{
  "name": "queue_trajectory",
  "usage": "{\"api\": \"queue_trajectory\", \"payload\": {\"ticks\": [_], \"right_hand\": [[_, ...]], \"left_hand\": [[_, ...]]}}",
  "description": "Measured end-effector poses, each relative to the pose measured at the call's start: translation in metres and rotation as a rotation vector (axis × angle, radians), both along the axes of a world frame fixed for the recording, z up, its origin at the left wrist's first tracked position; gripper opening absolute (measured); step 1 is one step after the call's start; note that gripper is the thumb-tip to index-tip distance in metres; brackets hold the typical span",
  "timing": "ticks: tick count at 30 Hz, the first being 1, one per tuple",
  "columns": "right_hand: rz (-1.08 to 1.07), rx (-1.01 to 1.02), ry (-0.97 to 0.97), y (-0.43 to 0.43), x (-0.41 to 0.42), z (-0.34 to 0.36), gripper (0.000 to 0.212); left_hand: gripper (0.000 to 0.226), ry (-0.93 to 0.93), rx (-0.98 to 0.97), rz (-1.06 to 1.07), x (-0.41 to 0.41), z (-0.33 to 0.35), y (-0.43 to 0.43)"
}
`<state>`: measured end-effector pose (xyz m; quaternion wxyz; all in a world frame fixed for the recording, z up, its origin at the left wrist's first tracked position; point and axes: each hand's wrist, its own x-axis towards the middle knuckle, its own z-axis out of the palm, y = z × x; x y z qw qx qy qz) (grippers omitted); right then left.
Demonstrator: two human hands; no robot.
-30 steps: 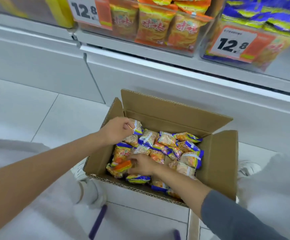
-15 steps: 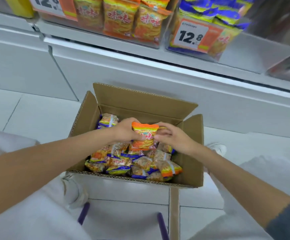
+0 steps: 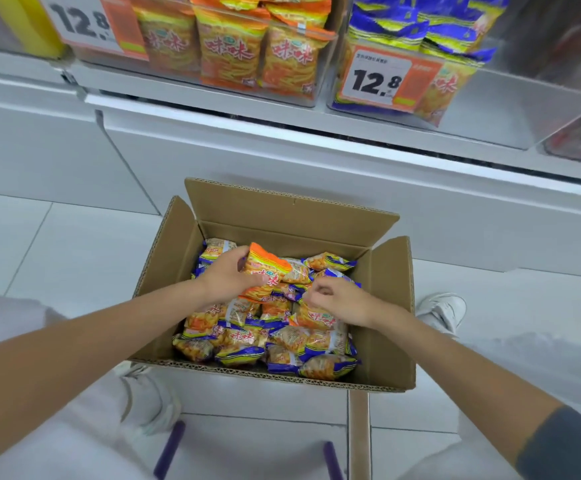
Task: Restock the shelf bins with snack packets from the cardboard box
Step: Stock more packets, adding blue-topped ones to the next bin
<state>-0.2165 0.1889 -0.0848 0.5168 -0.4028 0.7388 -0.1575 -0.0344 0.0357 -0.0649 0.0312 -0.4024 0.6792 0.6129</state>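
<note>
A person crouches over an open box (image 3: 391, 313) on a white tiled floor (image 3: 57, 244), seen from their own head. The left hand (image 3: 228, 277) has its grip closed on an orange packet (image 3: 264, 271), lifted clear of the heap and tilted. The right hand (image 3: 341, 299) rests on the heap beside it, fingers curled loosely; whether it pinches anything cannot be told.

The remaining packets (image 3: 264, 334) fill the box in a loose pile, some orange, some blue and yellow. Above, on the shelf (image 3: 212, 95), a clear bin (image 3: 233, 50) holds upright orange packets behind a price tag (image 3: 84, 24), and a second bin (image 3: 420, 64) to the right holds blue and yellow ones, also price-tagged.

Risks, as a judgement: the film wrapper looks slick and puffed with air, so a grip at one edge could slip on the way up. Squeezing harder might crush the brittle snacks inside. The two colours lie mixed, so a packet could land in the wrong bin. The box's raised flaps might catch a wrist or a packet. The orange bin looks nearly full, so a packet pushed in could topple others over its low front wall.

Textures: corrugated brown cardboard with rough cut edges; glossy, crinkled pillow-shaped packets; smooth transparent bin walls; a matte white shelf front.
</note>
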Motion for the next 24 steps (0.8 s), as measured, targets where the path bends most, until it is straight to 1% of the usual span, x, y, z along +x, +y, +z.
{"api": "queue_trajectory", "payload": {"ticks": [2,3,7,10,12,13,14,15,17,18,19,21,22,24], "right_hand": [[-0.009,-0.138,0.009,-0.018,0.002,0.021,0.033],[-0.01,-0.21,0.023,-0.026,0.003,0.028,0.035],[-0.132,-0.383,0.069,-0.051,0.006,0.042,0.034],[-0.198,-0.44,0.086,-0.063,0.013,0.052,0.037],[-0.275,-0.462,0.027,-0.07,0.016,0.063,0.037],[-0.326,-0.459,-0.043,-0.073,0.016,0.066,0.038],[-0.373,-0.453,-0.111,-0.076,0.016,0.072,0.042],[-0.401,-0.45,-0.144,-0.079,0.013,0.074,0.051],[-0.363,-0.418,-0.134,-0.083,0.008,0.08,0.076],[-0.317,-0.391,-0.124,-0.084,0.009,0.085,0.08],[-0.277,-0.372,-0.133,-0.084,0.009,0.088,0.074],[-0.261,-0.365,-0.194,-0.085,0.013,0.096,0.048],[-0.273,-0.373,-0.232,-0.086,0.016,0.102,0.041],[-0.282,-0.408,-0.275,-0.09,0.019,0.116,0.04]], "left_hand": [[0.029,0.034,0.0,-0.03,0.0,0.001,-0.003],[0.029,0.048,0.01,-0.035,0.0,0.002,-0.004],[0.045,0.11,0.139,-0.012,-0.006,0.01,-0.003],[0.057,0.12,0.114,-0.022,-0.008,0.017,-0.005],[0.065,0.122,0.085,-0.014,-0.009,0.019,-0.009],[0.064,0.14,0.087,0.019,-0.009,0.021,-0.011],[0.059,0.158,0.102,0.074,-0.009,0.023,-0.015],[0.055,0.172,0.11,0.136,-0.01,0.026,-0.019],[0.052,0.186,0.109,0.208,-0.012,0.033,-0.028],[0.054,0.207,0.13,0.212,-0.013,0.038,-0.031],[0.056,0.231,0.157,0.197,-0.015,0.045,-0.034],[0.058,0.258,0.176,0.14,-0.019,0.061,-0.035],[0.061,0.26,0.145,0.112,-0.019,0.069,-0.036],[0.076,0.279,0.025,0.072,-0.019,0.089,-0.038]]}}
